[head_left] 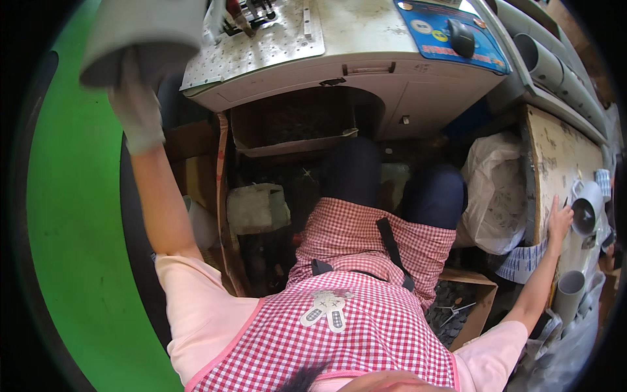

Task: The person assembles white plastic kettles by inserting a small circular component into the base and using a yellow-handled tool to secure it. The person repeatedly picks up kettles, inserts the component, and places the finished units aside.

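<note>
One gloved left hand (138, 116): reaches inside the gray cylinder (147, 29); fingers hidden, so its grip cannot be told.
Cylinder's place: upper left, near the white worktable (366, 36).
Right hand (560, 221): beside a short gray pipe (593, 195); grip unclear.

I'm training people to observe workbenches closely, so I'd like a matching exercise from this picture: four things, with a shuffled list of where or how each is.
Things
1. Dark mouse
2. Left hand
3. Right hand
4. Whitish plastic bag

Places and states
A. Bare, next to a grey cylinder with a dark opening
B. Between the right knee and a wooden board
C. In a pale glove, fingers reaching inside a grey tube
D. On a blue mat

Right pairs: 1-D, 2-C, 3-A, 4-B
</note>
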`<state>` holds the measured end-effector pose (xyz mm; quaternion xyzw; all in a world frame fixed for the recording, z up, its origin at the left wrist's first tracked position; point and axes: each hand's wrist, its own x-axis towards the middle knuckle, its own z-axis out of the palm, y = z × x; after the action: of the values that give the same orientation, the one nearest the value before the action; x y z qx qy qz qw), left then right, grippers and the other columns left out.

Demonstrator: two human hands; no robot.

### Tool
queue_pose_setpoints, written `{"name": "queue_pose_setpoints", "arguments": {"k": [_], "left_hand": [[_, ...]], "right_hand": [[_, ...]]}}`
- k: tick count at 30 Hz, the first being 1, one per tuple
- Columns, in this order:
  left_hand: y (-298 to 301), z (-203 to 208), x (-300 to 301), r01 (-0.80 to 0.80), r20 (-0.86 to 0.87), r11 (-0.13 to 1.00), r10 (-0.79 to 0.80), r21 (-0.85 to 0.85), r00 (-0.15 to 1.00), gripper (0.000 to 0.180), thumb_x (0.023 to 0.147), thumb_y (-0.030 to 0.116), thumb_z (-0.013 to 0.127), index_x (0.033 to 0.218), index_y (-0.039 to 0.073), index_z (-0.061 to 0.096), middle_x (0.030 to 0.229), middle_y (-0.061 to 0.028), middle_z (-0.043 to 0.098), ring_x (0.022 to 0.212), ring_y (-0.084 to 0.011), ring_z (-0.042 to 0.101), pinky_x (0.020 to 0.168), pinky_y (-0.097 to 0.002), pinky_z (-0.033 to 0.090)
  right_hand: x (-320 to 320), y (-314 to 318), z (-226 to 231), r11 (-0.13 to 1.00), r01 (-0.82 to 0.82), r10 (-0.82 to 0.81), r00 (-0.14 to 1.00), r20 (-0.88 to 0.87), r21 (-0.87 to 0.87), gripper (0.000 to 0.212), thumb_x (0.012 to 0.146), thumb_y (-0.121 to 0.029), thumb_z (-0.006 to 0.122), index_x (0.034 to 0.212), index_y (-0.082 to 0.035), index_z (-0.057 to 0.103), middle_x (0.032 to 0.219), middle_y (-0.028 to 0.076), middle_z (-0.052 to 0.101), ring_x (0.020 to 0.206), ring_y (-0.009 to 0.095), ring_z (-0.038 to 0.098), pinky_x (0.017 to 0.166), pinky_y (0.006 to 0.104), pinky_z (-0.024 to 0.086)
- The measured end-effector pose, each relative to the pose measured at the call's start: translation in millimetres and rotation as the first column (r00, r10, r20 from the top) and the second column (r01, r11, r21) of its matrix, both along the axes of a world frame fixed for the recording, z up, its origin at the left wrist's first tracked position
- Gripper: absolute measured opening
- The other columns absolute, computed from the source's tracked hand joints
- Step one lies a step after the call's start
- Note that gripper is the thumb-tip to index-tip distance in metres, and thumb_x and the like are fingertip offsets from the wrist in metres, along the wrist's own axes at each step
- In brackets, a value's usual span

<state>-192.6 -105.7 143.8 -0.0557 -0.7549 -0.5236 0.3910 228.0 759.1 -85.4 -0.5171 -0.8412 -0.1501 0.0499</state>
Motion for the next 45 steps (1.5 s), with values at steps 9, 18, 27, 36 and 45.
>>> {"name": "queue_pose_setpoints", "arguments": {"k": [9,18,27,36,45], "left_hand": [[-18.0,3.0,-250.5,0.164,0.196,0.938,-0.106,-0.306,0.975,0.039,0.097,0.031,0.069,0.112,-0.004,0.069,0.118,-0.0233,0.072,0.103,-0.0346,0.071,0.089,-0.0454,0.055],[-40.7,-25.5,-260.2,-0.041,-0.02,0.444,0.052,-0.895,0.998,0.031,0.104,0.012,0.048,0.125,-0.001,0.067,0.122,-0.0118,0.072,0.11,-0.0238,0.071,0.084,-0.0325,0.056],[25.3,2.7,-167.8,0.257,0.492,0.963,-0.262,0.081,0.83,0.036,0.097,0.022,0.054,0.111,-0.009,0.067,0.103,-0.0174,0.071,0.085,-0.0282,0.069,0.077,-0.0385,0.057],[-5.2,-34.9,-109.2,0.292,0.151,0.904,-0.256,-0.312,0.955,0.035,0.102,0.02,0.053,0.121,-0.006,0.067,0.114,-0.0195,0.072,0.101,-0.0266,0.066,0.091,-0.0373,0.052],[-51.4,-278.7,99.7,0.076,0.508,0.977,-0.17,0.2,0.844,0.04,0.107,0.021,0.056,0.137,-0.005,0.059,0.132,-0.0142,0.066,0.119,-0.0222,0.064,0.108,-0.0353,0.048]], "right_hand": [[-55.0,-185.8,61.9,0.747,-0.576,0.664,0.661,-0.349,0.331,0.036,0.106,-0.024,0.059,0.135,-0.002,0.062,0.142,0.016,0.059,0.13,0.034,0.056,0.109,0.0437,0.043],[-69.6,-313.4,56.9,0.746,-0.665,0.48,0.58,-0.658,-0.042,0.031,0.109,-0.019,0.054,0.132,-0.002,0.064,0.14,0.014,0.059,0.127,0.028,0.057,0.103,0.0384,0.049],[-73.3,-344.7,47.6,0.707,-0.695,0.442,0.577,-0.687,-0.129,0.031,0.11,-0.022,0.051,0.13,-0.001,0.064,0.137,0.015,0.061,0.126,0.029,0.058,0.104,0.0377,0.047],[-43.2,-372.1,59.3,0.702,-0.707,0.431,0.519,-0.738,-0.087,0.028,0.109,-0.018,0.054,0.13,-0.002,0.065,0.133,0.014,0.064,0.122,0.026,0.061,0.101,0.0353,0.048],[12.2,-393.5,59.4,0.841,-0.515,0.128,0.49,-0.862,-0.167,0.045,0.115,-0.033,0.037,0.133,0.0,0.062,0.123,0.014,0.07,0.106,0.02,0.068,0.091,0.0323,0.053]]}}
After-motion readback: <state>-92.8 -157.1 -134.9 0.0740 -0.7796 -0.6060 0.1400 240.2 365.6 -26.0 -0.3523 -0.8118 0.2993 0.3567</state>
